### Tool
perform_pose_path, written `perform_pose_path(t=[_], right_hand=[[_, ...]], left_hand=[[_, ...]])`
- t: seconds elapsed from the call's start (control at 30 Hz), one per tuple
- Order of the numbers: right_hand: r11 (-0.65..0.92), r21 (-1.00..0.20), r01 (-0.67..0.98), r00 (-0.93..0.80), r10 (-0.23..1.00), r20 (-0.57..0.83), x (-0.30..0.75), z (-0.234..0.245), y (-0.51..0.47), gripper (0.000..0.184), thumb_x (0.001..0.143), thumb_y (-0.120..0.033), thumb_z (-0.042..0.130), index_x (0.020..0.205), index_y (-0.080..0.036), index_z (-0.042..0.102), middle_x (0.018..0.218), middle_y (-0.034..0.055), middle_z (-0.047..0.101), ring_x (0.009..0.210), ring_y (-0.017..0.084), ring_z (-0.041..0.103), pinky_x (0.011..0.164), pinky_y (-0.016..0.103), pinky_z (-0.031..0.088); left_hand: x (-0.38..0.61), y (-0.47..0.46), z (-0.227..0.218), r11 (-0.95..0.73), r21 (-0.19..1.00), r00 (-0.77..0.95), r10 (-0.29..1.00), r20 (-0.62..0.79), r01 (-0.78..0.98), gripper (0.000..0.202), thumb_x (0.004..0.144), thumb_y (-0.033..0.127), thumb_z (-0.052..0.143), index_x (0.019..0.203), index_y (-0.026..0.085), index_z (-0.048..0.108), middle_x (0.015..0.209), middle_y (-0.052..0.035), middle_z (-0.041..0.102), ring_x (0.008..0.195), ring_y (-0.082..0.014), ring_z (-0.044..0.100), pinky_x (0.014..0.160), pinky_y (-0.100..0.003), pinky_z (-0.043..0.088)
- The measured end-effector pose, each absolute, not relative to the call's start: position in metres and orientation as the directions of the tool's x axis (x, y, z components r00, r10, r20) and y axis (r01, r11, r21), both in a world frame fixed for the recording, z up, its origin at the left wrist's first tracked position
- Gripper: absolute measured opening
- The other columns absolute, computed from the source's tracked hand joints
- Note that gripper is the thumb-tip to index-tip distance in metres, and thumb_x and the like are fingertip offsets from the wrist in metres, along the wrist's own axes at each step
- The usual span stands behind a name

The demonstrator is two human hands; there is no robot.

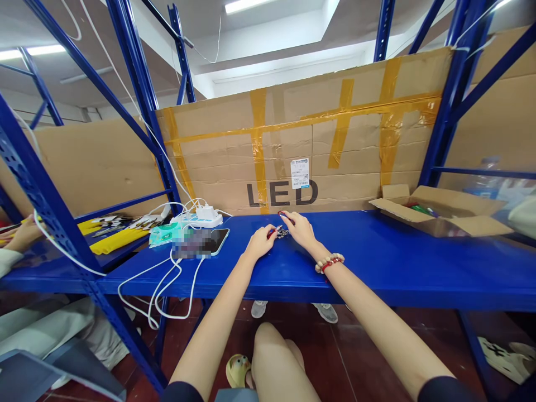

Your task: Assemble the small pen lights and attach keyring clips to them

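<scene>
My left hand (259, 243) rests on the blue shelf top (377, 262) with its fingers curled round a small red and dark part. My right hand (300, 228), with a bead bracelet (329, 261) on the wrist, lies just to its right, fingers pinched at a small heap of tiny metal and red pieces (281, 230) between the two hands. The pieces are too small to name.
A phone (201, 243) lies left of my hands, beside a white power strip (200, 218) with cables hanging over the edge. An open cardboard box (439, 215) stands at the right. A taped cardboard wall backs the shelf. Another person's hand (19, 237) shows at far left.
</scene>
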State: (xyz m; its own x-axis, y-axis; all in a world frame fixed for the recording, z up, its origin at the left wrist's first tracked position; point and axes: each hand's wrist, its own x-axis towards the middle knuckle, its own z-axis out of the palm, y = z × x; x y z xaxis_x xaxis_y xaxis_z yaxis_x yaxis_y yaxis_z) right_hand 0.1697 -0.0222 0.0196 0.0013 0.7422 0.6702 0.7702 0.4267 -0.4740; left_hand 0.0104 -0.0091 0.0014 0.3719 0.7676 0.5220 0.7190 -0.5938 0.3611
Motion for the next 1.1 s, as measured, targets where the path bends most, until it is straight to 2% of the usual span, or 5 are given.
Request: perform_pose_path(t=[0.2, 0.37, 0.73, 0.9, 1.1], right_hand=[[-0.049, -0.514, 0.856, 0.301, 0.856, 0.419, 0.182, 0.028, -0.028, 0.035, 0.093, -0.035, 0.034, 0.107, -0.023, 0.064, 0.101, 0.0085, 0.064, 0.095, 0.021, 0.059, 0.068, 0.025, 0.040], [-0.230, -0.443, 0.867, 0.369, 0.892, 0.260, 0.196, 0.024, -0.019, 0.027, 0.089, -0.024, 0.042, 0.096, -0.017, 0.067, 0.098, 0.0134, 0.065, 0.092, 0.021, 0.062, 0.068, 0.026, 0.043], [-0.316, -0.455, 0.832, 0.449, 0.866, 0.220, 0.201, 0.026, -0.020, 0.025, 0.085, -0.019, 0.049, 0.100, -0.008, 0.064, 0.103, 0.0209, 0.062, 0.097, 0.028, 0.060, 0.074, 0.033, 0.046], [-0.310, -0.452, 0.836, 0.439, 0.873, 0.213, 0.199, 0.024, -0.019, 0.028, 0.084, -0.029, 0.052, 0.098, -0.009, 0.065, 0.099, 0.0201, 0.063, 0.096, 0.027, 0.061, 0.072, 0.031, 0.045], [0.018, -0.591, 0.807, 0.245, 0.899, 0.362, 0.189, 0.024, -0.023, 0.042, 0.084, -0.051, 0.043, 0.075, -0.020, 0.070, 0.071, 0.0081, 0.067, 0.081, 0.023, 0.063, 0.063, 0.027, 0.041]], left_hand=[[0.009, -0.009, 0.002, -0.528, 0.366, 0.295, 0.796, 0.529, 0.767, 0.023, 0.087, 0.034, 0.040, 0.098, 0.021, 0.056, 0.073, -0.0024, 0.057, 0.072, -0.0162, 0.054, 0.064, -0.026, 0.040], [0.008, -0.011, 0.004, -0.520, 0.372, 0.296, 0.805, 0.514, 0.769, 0.021, 0.085, 0.034, 0.043, 0.097, 0.021, 0.054, 0.070, -0.0010, 0.054, 0.071, -0.0153, 0.052, 0.061, -0.024, 0.038], [0.009, -0.014, 0.006, -0.508, 0.379, 0.284, 0.812, 0.509, 0.774, 0.019, 0.084, 0.036, 0.045, 0.093, 0.021, 0.053, 0.069, -0.0003, 0.053, 0.070, -0.0149, 0.052, 0.060, -0.024, 0.037], [0.009, -0.015, 0.007, -0.502, 0.363, 0.285, 0.813, 0.507, 0.785, 0.019, 0.083, 0.036, 0.046, 0.093, 0.021, 0.055, 0.071, -0.0009, 0.053, 0.070, -0.0149, 0.052, 0.061, -0.025, 0.037], [0.010, -0.016, 0.008, -0.522, 0.341, 0.303, 0.796, 0.524, 0.782, 0.017, 0.082, 0.035, 0.049, 0.091, 0.022, 0.056, 0.064, 0.0007, 0.052, 0.069, -0.0152, 0.052, 0.058, -0.023, 0.035]])
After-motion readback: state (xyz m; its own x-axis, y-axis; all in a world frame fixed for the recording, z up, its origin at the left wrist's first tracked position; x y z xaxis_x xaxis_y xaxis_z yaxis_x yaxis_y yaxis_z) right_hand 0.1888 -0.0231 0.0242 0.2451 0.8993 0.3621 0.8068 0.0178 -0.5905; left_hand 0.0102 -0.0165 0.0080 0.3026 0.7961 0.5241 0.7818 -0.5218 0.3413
